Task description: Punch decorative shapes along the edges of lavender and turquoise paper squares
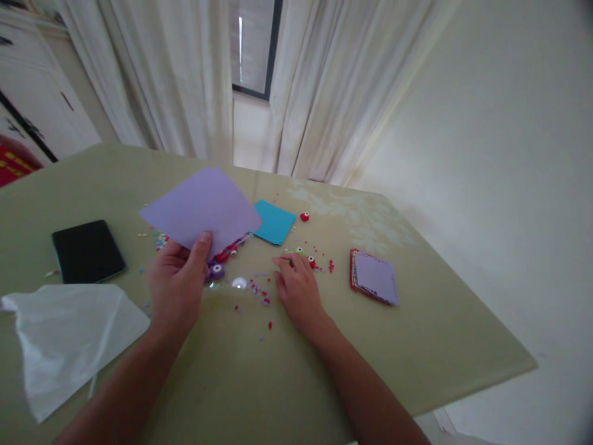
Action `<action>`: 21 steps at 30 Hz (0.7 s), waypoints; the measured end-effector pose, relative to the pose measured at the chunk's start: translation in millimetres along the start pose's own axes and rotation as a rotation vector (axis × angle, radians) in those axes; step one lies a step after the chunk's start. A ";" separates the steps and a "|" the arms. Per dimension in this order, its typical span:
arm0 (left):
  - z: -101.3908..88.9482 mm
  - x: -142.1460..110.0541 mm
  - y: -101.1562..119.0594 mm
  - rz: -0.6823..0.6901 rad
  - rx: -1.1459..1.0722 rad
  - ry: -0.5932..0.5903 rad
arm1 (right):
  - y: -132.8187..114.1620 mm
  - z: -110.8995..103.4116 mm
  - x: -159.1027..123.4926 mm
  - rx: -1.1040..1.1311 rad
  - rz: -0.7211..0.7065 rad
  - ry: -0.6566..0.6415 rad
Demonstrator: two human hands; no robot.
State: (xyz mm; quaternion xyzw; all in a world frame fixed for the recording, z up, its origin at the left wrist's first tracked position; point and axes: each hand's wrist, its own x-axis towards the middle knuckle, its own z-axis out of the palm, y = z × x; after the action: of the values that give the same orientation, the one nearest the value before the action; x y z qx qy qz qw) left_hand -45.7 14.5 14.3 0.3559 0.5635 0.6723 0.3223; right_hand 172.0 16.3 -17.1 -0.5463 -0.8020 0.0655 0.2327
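My left hand (178,278) pinches a light purple paper sheet (204,207) between thumb and fingers, raised above the table. Below its lower edge sit a purple piece with a white, eye-like spot (217,271) and a red one partly covered by the paper. My right hand (299,290) rests low over the table with its fingers curled. Just beyond those fingers is a green piece (299,251), and a red piece (311,262) lies against their far side. Whatever the right fingertips grip is hidden.
Red and purple paper bits (265,300) are scattered between the hands. Blue paper squares (273,222) and a small red piece (304,216) lie farther back. To the right is a paper stack (376,278); to the left, a dark tablet (89,252) and a white sheet (74,340).
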 end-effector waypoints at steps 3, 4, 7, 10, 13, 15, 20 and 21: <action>0.4 1.6 -0.7 -0.038 -0.088 0.023 | -25.3 9.7 6.7 0.073 -0.150 -0.075; 0.7 1.5 -0.2 -0.035 -0.095 0.019 | -34.6 13.9 10.0 0.080 -0.213 -0.110; 1.0 1.0 1.6 -0.004 -0.063 0.005 | -58.5 24.8 20.3 0.043 -0.345 -0.192; 0.9 0.6 2.4 0.018 0.002 0.018 | -69.9 25.9 24.3 -0.030 -0.327 -0.260; 2.6 -1.4 3.5 0.024 0.017 0.009 | -66.8 17.4 16.1 -0.108 -0.247 -0.307; 4.6 -4.2 5.7 0.036 0.029 -0.014 | -57.5 10.3 5.6 -0.098 -0.194 -0.326; 8.4 -12.2 10.1 0.037 0.068 -0.100 | -20.3 -2.7 -11.4 0.385 0.049 -0.152; 8.7 -13.4 9.8 0.036 0.078 -0.111 | -13.3 -4.8 -10.9 0.535 0.100 -0.110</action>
State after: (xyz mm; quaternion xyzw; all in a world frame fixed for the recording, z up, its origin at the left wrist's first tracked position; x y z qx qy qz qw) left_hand -31.5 6.4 23.5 0.4151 0.5638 0.6348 0.3268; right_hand 166.1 0.4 -11.4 -0.4999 -0.7398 0.3156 0.3213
